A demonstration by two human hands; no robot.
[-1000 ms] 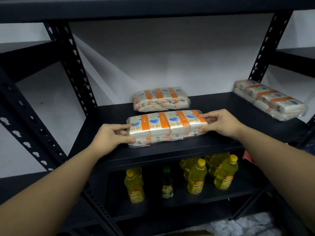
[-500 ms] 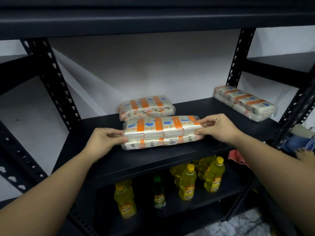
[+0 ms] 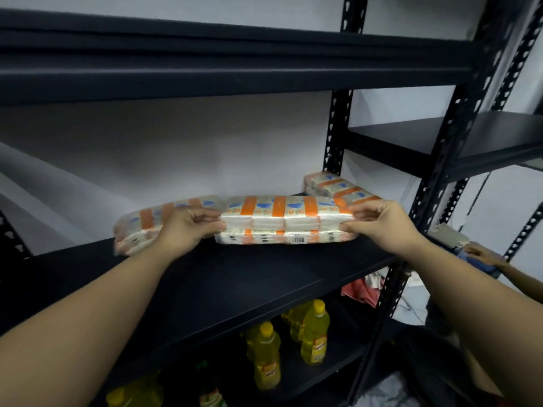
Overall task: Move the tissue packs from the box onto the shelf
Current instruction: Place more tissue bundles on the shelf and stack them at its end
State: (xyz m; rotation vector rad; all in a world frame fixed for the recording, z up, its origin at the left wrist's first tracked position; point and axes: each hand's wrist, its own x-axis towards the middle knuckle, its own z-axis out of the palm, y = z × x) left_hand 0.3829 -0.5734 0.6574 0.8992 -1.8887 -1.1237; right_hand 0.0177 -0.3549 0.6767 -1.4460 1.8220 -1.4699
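Note:
A white tissue pack with orange bands (image 3: 283,220) is held at both ends above the black shelf (image 3: 235,283). My left hand (image 3: 188,227) grips its left end and my right hand (image 3: 379,224) pinches its right end. Its underside seems just off the shelf board or barely touching it. A second tissue pack (image 3: 141,227) lies behind my left hand, partly hidden. A third tissue pack (image 3: 338,185) rests at the back right of the same shelf. The box is out of view.
Yellow oil bottles (image 3: 314,333) stand on the lower shelf. A black upright post (image 3: 338,133) rises behind the packs. Another shelf board (image 3: 235,66) runs close overhead. Another person's hand (image 3: 482,254) rests on something at the right.
The view has swung left and lower. The held pack has moved deeper along the shelf toward the right, nearer the third pack; both hands still grip its ends.

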